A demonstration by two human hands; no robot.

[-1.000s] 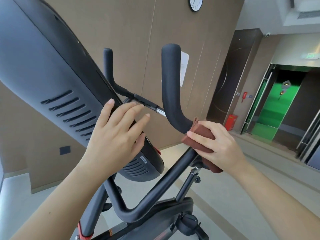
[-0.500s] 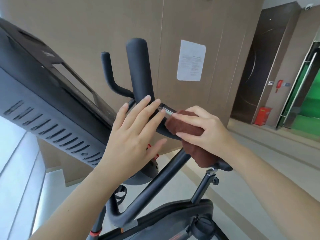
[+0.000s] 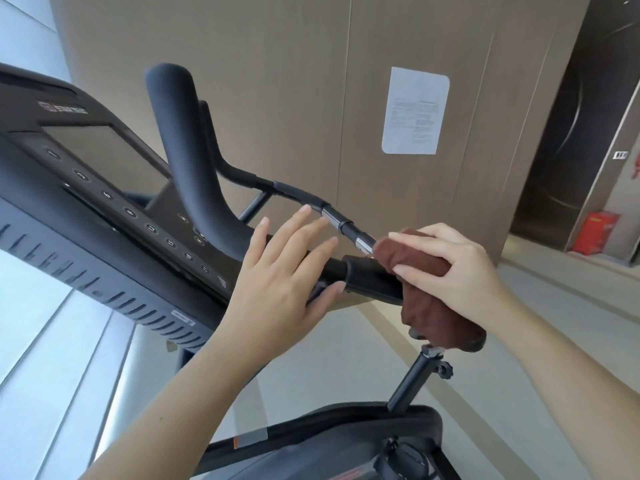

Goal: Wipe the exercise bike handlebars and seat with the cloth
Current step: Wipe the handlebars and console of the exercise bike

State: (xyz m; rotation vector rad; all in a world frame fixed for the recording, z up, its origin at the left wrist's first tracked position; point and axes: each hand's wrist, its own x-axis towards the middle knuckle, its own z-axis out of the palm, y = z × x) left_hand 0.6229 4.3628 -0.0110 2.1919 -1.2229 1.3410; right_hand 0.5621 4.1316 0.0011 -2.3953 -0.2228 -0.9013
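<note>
right hand: my right hand [image 3: 450, 271] is curled over the folded rust-brown terry cloth [image 3: 408, 254], squeezing it round the bar.
left hand: my left hand [image 3: 280, 278] lies flat, fingers straight, resting on the same bar just beside the cloth. It's holding nothing.
cloth feel: soft, light and floppy, with a tail hanging below my right palm. Best kept bunched in the palm so it wraps the tube, I reckon.
bar feel: the black foam-padded handlebars [image 3: 367, 277] run right under both palms. They look stiff and fixed, and I'd guess the foam drags a bit. The chrome joint [image 3: 363, 241] just past my right fingertips is probably slicker.
seat: honestly can't pick it out. There's a dark bit under the cloth tail, no idea what.
count: two hands, one cloth, and two upright horns [image 3: 183, 140] beyond my left hand. One dark grey button console [image 3: 104, 188], and one white paper sheet [image 3: 414, 110] on the wall well beyond.
</note>
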